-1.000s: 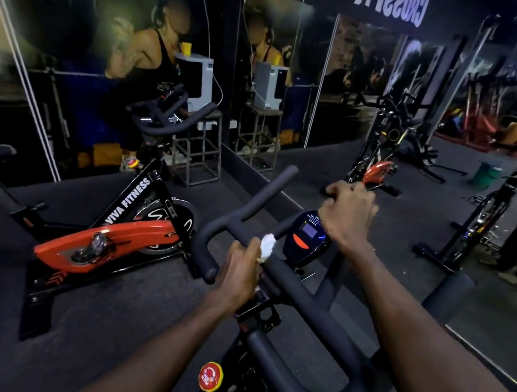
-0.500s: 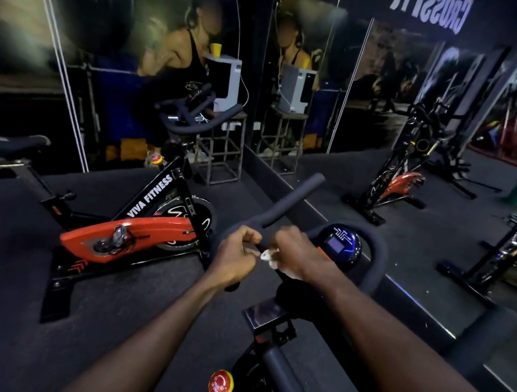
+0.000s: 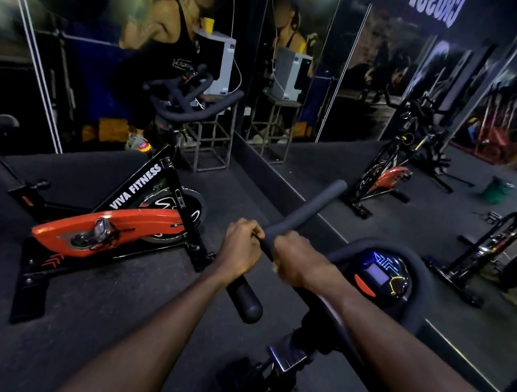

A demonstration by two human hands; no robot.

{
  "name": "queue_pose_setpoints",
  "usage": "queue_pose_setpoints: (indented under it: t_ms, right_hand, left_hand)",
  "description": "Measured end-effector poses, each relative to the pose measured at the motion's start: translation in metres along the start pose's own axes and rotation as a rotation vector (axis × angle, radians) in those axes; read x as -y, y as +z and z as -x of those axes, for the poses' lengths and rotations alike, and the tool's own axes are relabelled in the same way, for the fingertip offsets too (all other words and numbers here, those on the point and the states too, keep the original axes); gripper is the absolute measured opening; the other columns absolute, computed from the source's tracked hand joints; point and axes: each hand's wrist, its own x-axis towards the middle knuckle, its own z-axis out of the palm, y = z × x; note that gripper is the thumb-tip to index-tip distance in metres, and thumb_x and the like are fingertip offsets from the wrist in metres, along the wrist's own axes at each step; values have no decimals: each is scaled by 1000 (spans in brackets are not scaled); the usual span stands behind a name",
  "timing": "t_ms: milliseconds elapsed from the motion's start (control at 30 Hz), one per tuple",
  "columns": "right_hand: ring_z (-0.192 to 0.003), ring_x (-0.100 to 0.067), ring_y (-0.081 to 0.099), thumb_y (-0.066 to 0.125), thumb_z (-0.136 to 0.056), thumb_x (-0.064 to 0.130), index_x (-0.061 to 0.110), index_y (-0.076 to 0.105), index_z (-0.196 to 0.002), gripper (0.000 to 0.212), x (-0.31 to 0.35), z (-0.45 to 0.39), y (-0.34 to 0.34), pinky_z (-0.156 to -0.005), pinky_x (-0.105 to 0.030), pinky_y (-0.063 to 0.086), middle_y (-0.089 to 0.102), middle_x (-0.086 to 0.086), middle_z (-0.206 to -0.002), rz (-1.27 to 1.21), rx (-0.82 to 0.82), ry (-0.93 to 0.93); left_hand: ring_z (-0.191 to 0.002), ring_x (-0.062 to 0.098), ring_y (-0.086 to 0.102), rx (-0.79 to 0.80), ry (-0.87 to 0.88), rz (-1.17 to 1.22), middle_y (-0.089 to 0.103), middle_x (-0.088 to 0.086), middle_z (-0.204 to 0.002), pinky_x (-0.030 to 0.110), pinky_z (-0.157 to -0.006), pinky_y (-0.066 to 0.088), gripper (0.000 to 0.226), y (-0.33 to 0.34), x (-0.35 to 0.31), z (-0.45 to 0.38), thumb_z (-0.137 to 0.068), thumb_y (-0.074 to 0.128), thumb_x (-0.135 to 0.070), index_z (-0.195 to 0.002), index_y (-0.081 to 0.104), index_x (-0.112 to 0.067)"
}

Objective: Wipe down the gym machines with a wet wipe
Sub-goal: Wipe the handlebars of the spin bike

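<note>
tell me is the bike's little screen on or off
On: the screen glows blue with lit lines, just right of the right hand.

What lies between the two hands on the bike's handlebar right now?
In the head view, only a short bare stretch of the handlebar shows between the left hand and right hand; both grip it.

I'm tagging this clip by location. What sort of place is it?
Most likely a gym's spin-bike area: an orange-and-black stationary bike marked VIVA FITNESS, a mirrored wall reflecting more bikes, and black foam-padded handlebars under both hands.
</note>
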Motion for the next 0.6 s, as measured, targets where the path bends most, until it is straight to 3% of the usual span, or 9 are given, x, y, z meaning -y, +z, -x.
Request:
queue_pose_setpoints:
  t_ms: [167,333,400,533,600]
  right_hand:
    - [-102,-34,59,60,-89,8,5,68,-110,22,9,-27,-3,-81,-35,46,55,-16,-112,-136,-123,-21]
    - [-95,-30,65,62,-88,15,12,68,-98,12,-4,-30,-6,-78,-34,55,62,-13,-106,-162,46,41]
    - [-90,-30,66,64,-86,17,11,66,-88,7,-4,-35,-6,-73,-33,55,64,-14,-102,-191,12,61]
    - [-97,-31,59,61,-88,12,9,69,-104,18,3,-44,3,-82,-37,52,52,-12,-108,-263,-181,49]
    - [-94,-29,58,60,-88,11,12,67,-103,16,-2,-40,8,-80,-37,51,48,-7,-103,-248,-187,7]
  left_hand:
    - [-93,30,60,4,-94,-4,67,13,-92,28,-77,39,21,9,0,-23,-77,53,2,-76,64,-15]
    - [-92,28,57,19,-141,12,60,8,-94,32,-72,43,25,13,1,-28,-73,55,2,-73,53,-22]
    - [-95,28,56,30,-124,-5,59,8,-94,32,-71,40,23,14,1,-25,-76,55,2,-75,53,-21]
    - [-99,30,54,34,-65,-82,58,10,-101,36,-78,41,12,14,2,-24,-86,52,-4,-85,54,-16]
    - [-102,29,52,45,-43,-119,56,9,-102,35,-77,40,16,17,3,-24,-86,51,-3,-84,47,-18]
